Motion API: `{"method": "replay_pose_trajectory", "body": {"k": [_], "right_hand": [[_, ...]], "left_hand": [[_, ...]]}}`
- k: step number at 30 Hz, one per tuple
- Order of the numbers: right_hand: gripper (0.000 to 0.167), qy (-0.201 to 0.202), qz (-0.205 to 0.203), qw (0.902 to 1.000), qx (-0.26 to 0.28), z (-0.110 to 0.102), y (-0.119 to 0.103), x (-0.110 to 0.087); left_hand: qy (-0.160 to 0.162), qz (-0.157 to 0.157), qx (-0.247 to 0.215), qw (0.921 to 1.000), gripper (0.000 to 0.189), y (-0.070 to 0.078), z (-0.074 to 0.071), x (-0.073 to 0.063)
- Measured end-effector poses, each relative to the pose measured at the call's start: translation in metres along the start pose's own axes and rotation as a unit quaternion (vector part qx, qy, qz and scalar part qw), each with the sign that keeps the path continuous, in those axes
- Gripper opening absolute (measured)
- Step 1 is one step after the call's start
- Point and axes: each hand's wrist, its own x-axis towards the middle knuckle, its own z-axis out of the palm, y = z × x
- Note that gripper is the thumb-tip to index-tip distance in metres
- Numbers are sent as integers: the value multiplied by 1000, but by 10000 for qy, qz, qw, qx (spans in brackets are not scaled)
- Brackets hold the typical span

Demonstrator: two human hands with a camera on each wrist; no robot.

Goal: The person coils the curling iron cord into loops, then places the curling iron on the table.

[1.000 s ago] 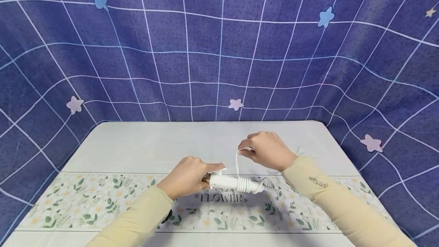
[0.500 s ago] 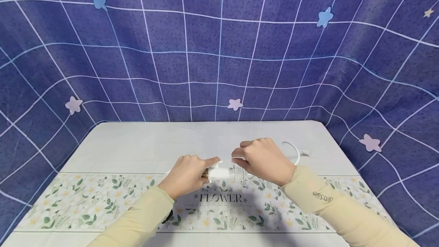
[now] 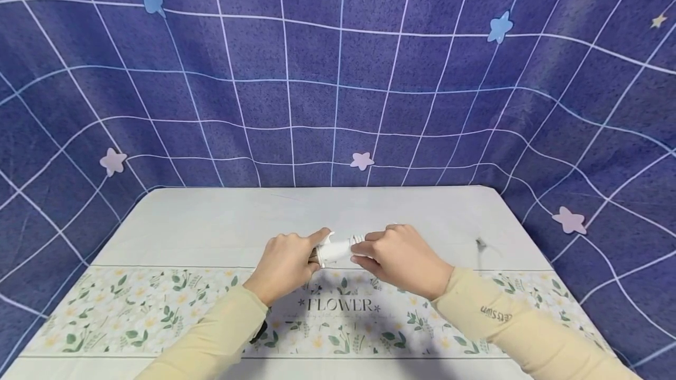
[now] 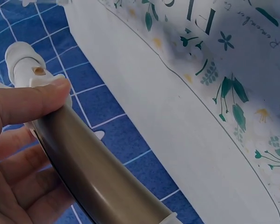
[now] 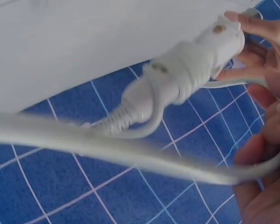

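Note:
My left hand (image 3: 287, 264) grips a curling iron (image 3: 334, 253) with a white handle, above the middle of the table. In the left wrist view its bronze barrel (image 4: 98, 170) slants past the curled fingers, and the thumb lies on the white part by the handle. My right hand (image 3: 405, 258) is at the handle's other end and pinches the white cord (image 5: 130, 156). Several turns of wound cord (image 5: 184, 72) wrap the handle. A loose stretch of cord crosses the right wrist view. In the head view the right fingers hide the handle's tail end.
A white tablecloth (image 3: 211, 216) with a printed flower band covers the table. The blurred cord end (image 3: 480, 244) hangs right of my right forearm. A blue gridded curtain (image 3: 338, 104) with stars encloses the back and sides.
My right hand has come down and left from a raised spot to the handle, bringing the cord round it. The curling iron has risen slightly and tilted. The cord's free end has swung.

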Motion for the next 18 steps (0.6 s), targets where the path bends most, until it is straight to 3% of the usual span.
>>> {"method": "replay_pose_trajectory", "body": {"k": [8, 14, 18], "right_hand": [[16, 138, -149, 9997, 142, 5, -1, -7], [25, 52, 141, 9980, 612, 6, -2, -13], [29, 38, 234, 9973, 702, 8, -1, -14]], "left_hand": [[200, -157, -58, 9997, 65, -4, -2, 1], [652, -276, -144, 9974, 64, -9, -4, 1], [751, -428, -302, 9958, 64, -13, -6, 2]]}}
